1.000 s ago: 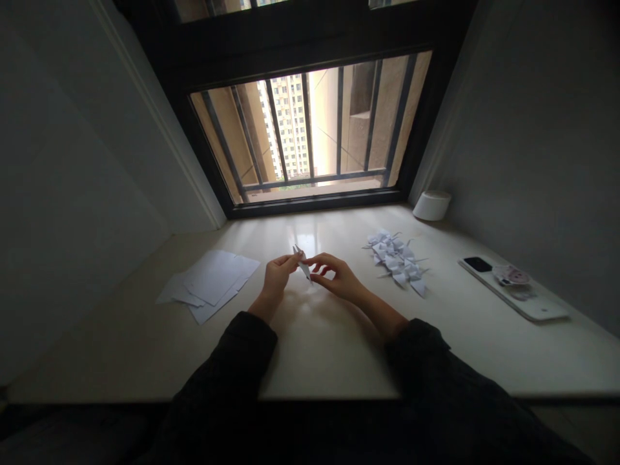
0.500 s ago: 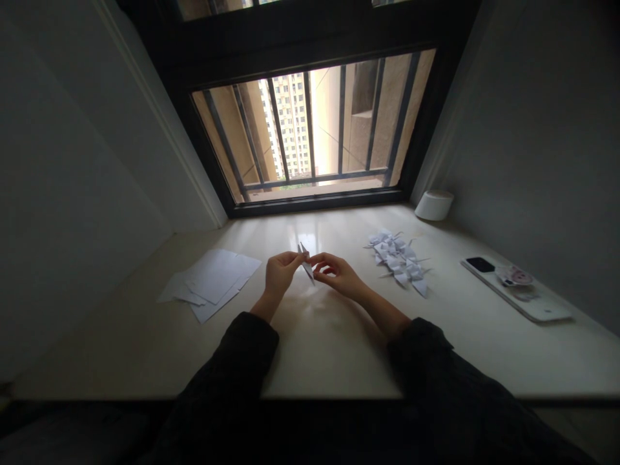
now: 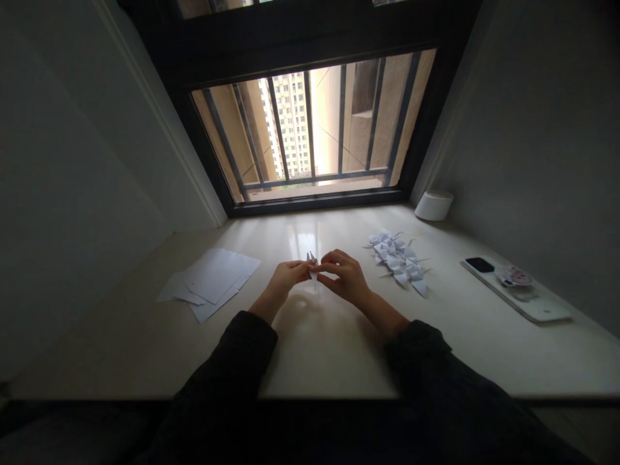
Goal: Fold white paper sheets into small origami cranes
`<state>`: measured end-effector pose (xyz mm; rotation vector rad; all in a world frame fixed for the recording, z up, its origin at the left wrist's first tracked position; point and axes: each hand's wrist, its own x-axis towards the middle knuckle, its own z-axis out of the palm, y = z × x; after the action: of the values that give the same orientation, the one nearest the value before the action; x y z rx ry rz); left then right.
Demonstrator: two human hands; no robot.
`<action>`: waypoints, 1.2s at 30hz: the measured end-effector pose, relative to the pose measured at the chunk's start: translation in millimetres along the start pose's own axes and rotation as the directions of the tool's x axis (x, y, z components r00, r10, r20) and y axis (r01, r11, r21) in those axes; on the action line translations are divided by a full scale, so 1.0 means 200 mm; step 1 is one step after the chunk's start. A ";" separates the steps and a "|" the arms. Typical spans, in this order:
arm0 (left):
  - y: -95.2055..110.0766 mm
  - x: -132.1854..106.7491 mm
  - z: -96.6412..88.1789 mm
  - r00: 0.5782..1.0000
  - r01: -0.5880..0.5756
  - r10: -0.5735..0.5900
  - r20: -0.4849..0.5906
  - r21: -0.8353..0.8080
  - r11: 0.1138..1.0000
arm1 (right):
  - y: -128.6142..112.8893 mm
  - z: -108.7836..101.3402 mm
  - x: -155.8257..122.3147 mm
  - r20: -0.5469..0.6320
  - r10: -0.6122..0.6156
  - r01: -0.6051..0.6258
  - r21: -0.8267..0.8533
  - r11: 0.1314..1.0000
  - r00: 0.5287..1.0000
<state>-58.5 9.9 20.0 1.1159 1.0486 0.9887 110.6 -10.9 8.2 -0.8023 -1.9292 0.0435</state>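
White folded paper is poking up between us. Our left hand and right hand are curling nearly shut, pinching it.

Can't read a thing here, honestly. The round sticker on the white phone case at about 3 o'clock is too small and blurry for any words.

The head-worn camera looks forward and steeply down from above the person, with the black-sleeved forearms entering from the bottom edge. The bare left hand and bare right hand sit close to the camera, near the frame's centre. Beyond them, a pale glossy counter stretches away to a dark-framed, barred window at upper centre, between dim grey walls on either side.
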 end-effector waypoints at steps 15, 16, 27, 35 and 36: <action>0.04 -0.03 0.01 0.981 -0.189 0.193 -0.010 0.173 0.967 | -0.01 0.03 0.00 0.019 0.136 -0.137 0.219 0.966 0.991; 0.03 -0.03 0.01 0.980 -0.193 0.198 -0.009 0.179 0.965 | -0.01 0.04 0.00 0.035 0.152 -0.156 0.232 0.960 0.988; 0.00 -0.01 0.00 0.961 -0.266 0.276 -0.004 0.253 0.930 | 0.03 0.07 -0.01 0.083 0.300 -0.311 0.332 0.891 0.950; 0.00 0.00 -0.01 0.945 -0.300 0.325 -0.038 0.292 0.908 | 0.03 0.09 -0.01 0.076 0.323 -0.323 0.432 0.842 0.943; 0.00 -0.01 -0.01 0.944 -0.301 0.327 -0.045 0.292 0.908 | 0.03 0.09 -0.01 0.074 0.329 -0.326 0.444 0.834 0.941</action>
<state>-60.5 9.1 20.1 1.5212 1.1308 1.1800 99.9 -1.3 -3.6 -0.7987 -1.6575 0.6776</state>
